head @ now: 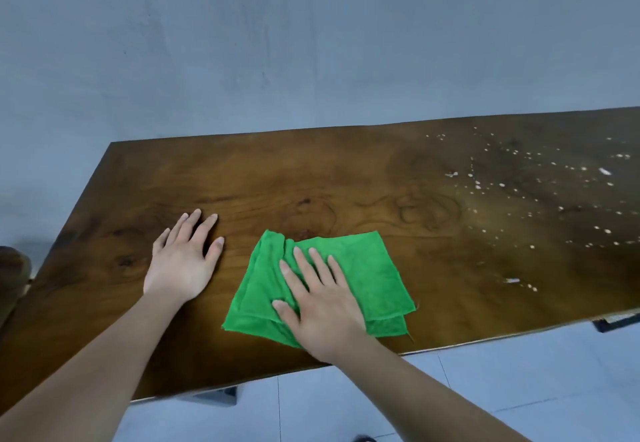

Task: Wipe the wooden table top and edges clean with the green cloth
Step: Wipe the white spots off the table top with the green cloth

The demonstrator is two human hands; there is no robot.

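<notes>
Your left hand (185,261) lies flat on the bare table (346,171), palm down, fingers spread, holding nothing, just left of the cloth (367,268) and not touching it. The cloth is green, folded and a bit bunched at its left side, lying near the front edge around the table's middle. Your right hand (322,306) presses flat on the cloth's lower left part, fingers extended and slightly apart, thumb out on the fabric, not clenched around it. Further right, white specks (540,178) are scattered over the table's far right area, well apart from the cloth.
</notes>
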